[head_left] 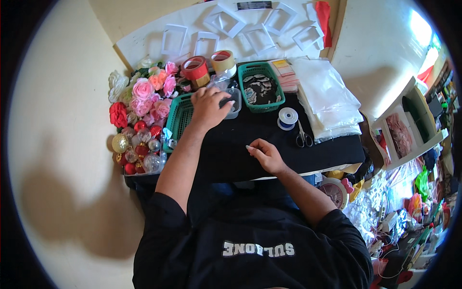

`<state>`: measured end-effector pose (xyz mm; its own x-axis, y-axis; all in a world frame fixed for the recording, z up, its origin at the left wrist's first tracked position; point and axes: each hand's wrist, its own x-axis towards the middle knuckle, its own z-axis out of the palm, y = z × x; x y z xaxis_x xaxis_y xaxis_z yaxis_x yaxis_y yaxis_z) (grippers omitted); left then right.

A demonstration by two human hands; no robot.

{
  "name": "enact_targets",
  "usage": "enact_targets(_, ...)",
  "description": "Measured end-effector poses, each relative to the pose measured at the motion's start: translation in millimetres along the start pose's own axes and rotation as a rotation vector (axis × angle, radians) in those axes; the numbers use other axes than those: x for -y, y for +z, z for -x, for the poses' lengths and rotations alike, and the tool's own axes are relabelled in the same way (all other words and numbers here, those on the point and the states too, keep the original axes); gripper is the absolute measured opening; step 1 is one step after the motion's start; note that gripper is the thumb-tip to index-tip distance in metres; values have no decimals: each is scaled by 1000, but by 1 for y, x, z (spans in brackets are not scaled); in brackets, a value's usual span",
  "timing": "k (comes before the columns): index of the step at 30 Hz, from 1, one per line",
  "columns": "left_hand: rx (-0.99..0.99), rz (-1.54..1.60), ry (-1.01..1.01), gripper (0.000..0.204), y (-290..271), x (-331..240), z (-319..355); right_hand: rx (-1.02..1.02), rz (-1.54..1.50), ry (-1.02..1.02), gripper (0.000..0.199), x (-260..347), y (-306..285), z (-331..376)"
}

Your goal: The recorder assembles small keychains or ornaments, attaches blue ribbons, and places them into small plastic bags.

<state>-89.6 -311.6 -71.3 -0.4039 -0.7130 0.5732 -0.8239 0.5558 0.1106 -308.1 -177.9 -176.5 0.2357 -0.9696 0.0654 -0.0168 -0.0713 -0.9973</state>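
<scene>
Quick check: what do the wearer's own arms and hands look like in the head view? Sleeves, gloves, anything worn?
Both hands are bare: no gloves on the left hand or the right hand, and no rings or watch that the view resolves. The forearms are uncovered. Black sleeves end near the elbows and belong to a black top with white printed lettering across its front.

A black table (288, 144) carries green baskets (262, 86), scissors (303, 137) and ribbon spool (288, 117).

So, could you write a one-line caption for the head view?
Left hand reaches into a clear plastic box while right hand rests on the black tabletop.
</scene>
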Motion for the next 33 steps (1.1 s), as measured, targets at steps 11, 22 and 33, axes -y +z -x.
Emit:
enact_targets(11,684,192,-37,47,104,-65,-114,-77,51,-83,26,3,0,-3)
enact_targets(22,819,162,-101,52,126,-82,-128,-71,82,-65,29,0,-1,-5)
enact_targets(33,732,-12,144,53,122,-82,-132,-75,106,-46,28,0,0,-4)
